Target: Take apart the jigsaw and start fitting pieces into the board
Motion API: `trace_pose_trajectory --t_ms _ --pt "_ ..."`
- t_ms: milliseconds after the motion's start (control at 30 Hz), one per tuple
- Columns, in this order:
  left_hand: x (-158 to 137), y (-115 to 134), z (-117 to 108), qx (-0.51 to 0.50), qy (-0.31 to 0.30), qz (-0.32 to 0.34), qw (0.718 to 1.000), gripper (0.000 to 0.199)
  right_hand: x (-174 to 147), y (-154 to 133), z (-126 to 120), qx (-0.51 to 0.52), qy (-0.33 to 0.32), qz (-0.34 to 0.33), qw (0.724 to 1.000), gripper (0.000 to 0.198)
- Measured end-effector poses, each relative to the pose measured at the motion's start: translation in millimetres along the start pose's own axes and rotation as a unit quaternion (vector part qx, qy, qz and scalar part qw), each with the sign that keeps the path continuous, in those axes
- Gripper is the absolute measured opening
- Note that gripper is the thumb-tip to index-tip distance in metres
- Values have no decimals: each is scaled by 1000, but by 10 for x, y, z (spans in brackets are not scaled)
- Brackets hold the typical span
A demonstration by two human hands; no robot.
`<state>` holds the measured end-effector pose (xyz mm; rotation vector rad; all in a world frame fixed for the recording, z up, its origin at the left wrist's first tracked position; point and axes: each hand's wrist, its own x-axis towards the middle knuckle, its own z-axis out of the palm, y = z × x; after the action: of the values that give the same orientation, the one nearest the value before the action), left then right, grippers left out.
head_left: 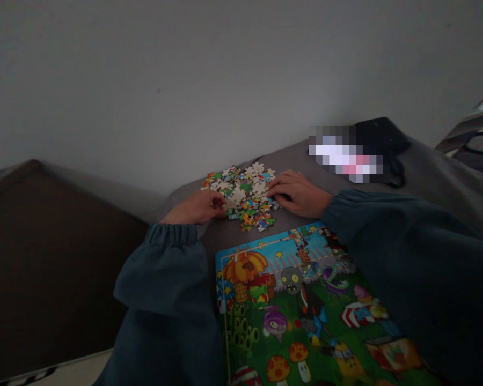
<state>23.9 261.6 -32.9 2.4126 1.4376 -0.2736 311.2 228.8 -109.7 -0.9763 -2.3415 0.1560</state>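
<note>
From my end I look down on two bare hands at a heap of jigsaw pieces (247,187) in the middle of the frame, lying loose on a gray cloth (438,174). Some pieces lie with their pale backs up, others with their printed faces showing in green, orange, red and blue.

The left hand (203,208) comes in at the left edge of the heap, its fingers curled toward the thumb in a narrow ring. A pale piece (234,202) lies right at the tips, but I can't tell whether they grip it or only touch it. The right hand (300,194) rests palm down at the right edge of the heap, fingers loosely bent over the outermost pieces; their tips are too small for me to tell whether anything is pinched there.

Both wrists come out of gathered blue sleeves (165,289). Between the forearms, at lower center, I have a colorful picture board (282,321) printed with cartoon figures, a pumpkin and mushrooms. A black object (380,136) sits at upper right beside a pixelated patch, and a dark brown panel (56,268) fills the lower left.
</note>
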Motion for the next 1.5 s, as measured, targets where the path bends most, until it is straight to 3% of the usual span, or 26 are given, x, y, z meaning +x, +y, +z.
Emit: trace_pose_trajectory --t_ms 200,367,500,600,733,967,1133,1333,1500 --pt "-83 -4 -98 10 57 -33 998 26 2 4 -7 1 -7 0 1000 27" --pt "-140 23 -125 -52 -57 17 997 38 7 -11 -24 6 -1 -1 1000 26" --pt "-87 -19 -69 -34 56 7 998 39 6 -13 -20 14 6 2 1000 26" --pt "-12 -33 12 5 115 35 993 47 9 -16 -20 12 10 0 1000 27" --pt "78 -55 106 25 136 40 990 49 16 -32 -35 12 5 -1 1000 26" --pt "164 -202 170 -2 178 -10 984 26 12 -36 -41 12 3 1 1000 25" --pt "180 -227 178 30 255 -88 962 23 7 -19 -24 12 5 0 1000 26" --pt "200 -189 235 9 261 -55 964 24 7 -12 -23 16 1 3 1000 27" --pt "206 -127 299 -11 321 -148 935 23 7 -19 -30 15 0 4 1000 27"
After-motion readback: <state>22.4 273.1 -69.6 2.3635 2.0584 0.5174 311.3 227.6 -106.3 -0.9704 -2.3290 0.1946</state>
